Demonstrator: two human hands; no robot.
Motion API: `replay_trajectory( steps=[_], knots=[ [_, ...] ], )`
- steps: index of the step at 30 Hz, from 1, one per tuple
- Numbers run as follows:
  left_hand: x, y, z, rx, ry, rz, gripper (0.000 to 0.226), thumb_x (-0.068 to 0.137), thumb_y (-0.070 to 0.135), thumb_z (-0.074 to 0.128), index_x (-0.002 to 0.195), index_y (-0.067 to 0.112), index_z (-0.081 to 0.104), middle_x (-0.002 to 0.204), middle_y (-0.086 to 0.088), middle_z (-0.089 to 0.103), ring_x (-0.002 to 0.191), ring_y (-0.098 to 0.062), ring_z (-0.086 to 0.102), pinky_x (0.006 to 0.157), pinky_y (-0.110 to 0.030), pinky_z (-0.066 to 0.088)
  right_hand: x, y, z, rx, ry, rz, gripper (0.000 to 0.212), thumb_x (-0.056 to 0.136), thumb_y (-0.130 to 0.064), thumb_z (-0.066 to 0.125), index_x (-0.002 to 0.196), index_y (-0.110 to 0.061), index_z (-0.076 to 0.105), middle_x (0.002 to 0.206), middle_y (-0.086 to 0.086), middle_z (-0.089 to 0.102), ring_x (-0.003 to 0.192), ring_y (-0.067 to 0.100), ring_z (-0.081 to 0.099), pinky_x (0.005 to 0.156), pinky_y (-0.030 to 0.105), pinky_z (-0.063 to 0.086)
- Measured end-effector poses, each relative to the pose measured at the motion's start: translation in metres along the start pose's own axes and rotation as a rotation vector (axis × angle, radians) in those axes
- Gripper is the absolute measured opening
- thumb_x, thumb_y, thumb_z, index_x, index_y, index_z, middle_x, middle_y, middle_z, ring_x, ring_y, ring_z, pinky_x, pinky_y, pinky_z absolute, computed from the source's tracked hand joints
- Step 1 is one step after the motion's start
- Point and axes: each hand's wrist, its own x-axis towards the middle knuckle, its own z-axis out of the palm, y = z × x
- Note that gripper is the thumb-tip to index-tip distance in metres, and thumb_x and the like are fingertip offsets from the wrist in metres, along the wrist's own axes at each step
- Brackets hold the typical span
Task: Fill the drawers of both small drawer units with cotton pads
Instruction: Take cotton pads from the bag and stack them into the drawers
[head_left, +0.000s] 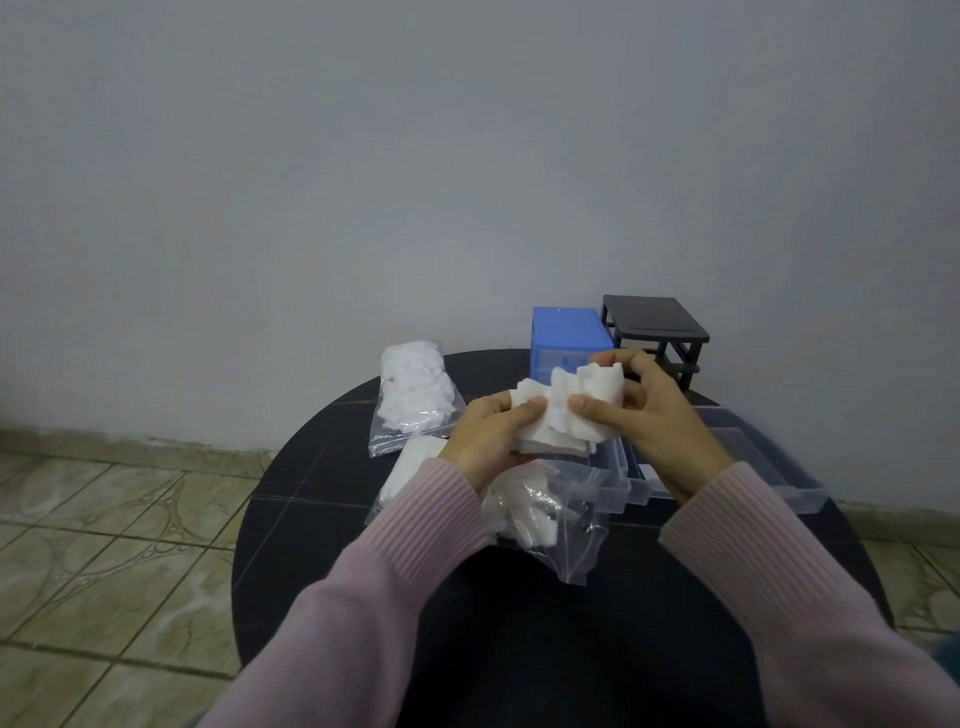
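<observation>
I hold a stack of cotton pads (558, 415) in both hands — left hand (485, 441) and right hand (657, 415) curled round it. Clear drawers (769, 467) lie just beneath, right hand nearer — long axes running away from me.

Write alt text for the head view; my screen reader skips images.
Both hands, left and right, hold a stack of pads over a round black table. Bags of pads lie left, clear drawers right, and a blue unit and black unit stand behind.
</observation>
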Motion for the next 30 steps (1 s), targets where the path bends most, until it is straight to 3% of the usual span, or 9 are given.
replay_trajectory(
  steps=[9, 14, 19, 21, 26, 30],
  knots=[
    [0.001, -0.002, 0.001, 0.045, -0.007, -0.001, 0.014, 0.094, 0.009, 0.05, 0.09, 0.01, 0.064, 0.082, -0.003, 0.067, 0.068, -0.007, 0.064, 0.062, -0.016, 0.055, -0.001, 0.001, 0.003, -0.092, 0.031, -0.102, 0.037, 0.071, -0.005, 0.075, 0.092, -0.023, 0.05, 0.089, -0.007, 0.061, 0.078, 0.008, 0.061, 0.058, 0.013, 0.053],
    [0.005, -0.003, 0.004, 0.013, 0.021, -0.032, 0.017, 0.093, 0.008, 0.043, 0.091, 0.007, 0.06, 0.084, -0.007, 0.061, 0.077, -0.015, 0.06, 0.067, -0.026, 0.053, -0.001, 0.005, 0.005, -0.179, 0.107, -0.138, 0.041, 0.067, -0.008, 0.08, 0.088, -0.025, 0.05, 0.085, -0.008, 0.06, 0.076, 0.006, 0.059, 0.057, 0.012, 0.052],
    [0.006, -0.004, 0.002, -0.002, -0.032, -0.014, 0.018, 0.093, 0.025, 0.053, 0.094, 0.01, 0.063, 0.086, -0.006, 0.066, 0.075, -0.012, 0.065, 0.066, -0.023, 0.057, -0.001, 0.01, 0.003, -0.294, 0.142, -0.185, 0.041, 0.066, -0.014, 0.082, 0.083, -0.031, 0.048, 0.093, 0.001, 0.061, 0.083, 0.018, 0.06, 0.069, 0.025, 0.055],
    [0.006, -0.006, 0.001, 0.026, -0.052, 0.01, 0.016, 0.093, 0.019, 0.053, 0.093, 0.007, 0.062, 0.085, -0.007, 0.065, 0.069, -0.009, 0.065, 0.065, -0.019, 0.056, 0.0, 0.012, 0.002, -0.297, 0.139, -0.191, 0.041, 0.066, -0.015, 0.082, 0.084, -0.031, 0.049, 0.096, 0.002, 0.061, 0.088, 0.02, 0.061, 0.073, 0.029, 0.055],
    [0.007, -0.007, -0.002, -0.001, -0.035, 0.047, 0.015, 0.096, 0.011, 0.047, 0.1, 0.003, 0.059, 0.084, -0.006, 0.065, 0.065, -0.007, 0.066, 0.058, -0.019, 0.055, 0.004, 0.014, -0.002, -0.21, 0.128, -0.176, 0.04, 0.072, -0.005, 0.076, 0.091, -0.031, 0.051, 0.105, -0.002, 0.06, 0.096, 0.019, 0.061, 0.068, 0.021, 0.053],
    [0.011, -0.006, -0.005, -0.057, -0.018, 0.054, 0.015, 0.096, 0.009, 0.046, 0.097, 0.003, 0.059, 0.092, -0.012, 0.064, 0.081, -0.019, 0.063, 0.072, -0.027, 0.056, 0.005, 0.014, -0.006, -0.197, 0.169, -0.119, 0.037, 0.078, -0.007, 0.072, 0.1, -0.024, 0.047, 0.099, -0.008, 0.054, 0.095, 0.021, 0.056, 0.069, 0.025, 0.052]
  ],
)
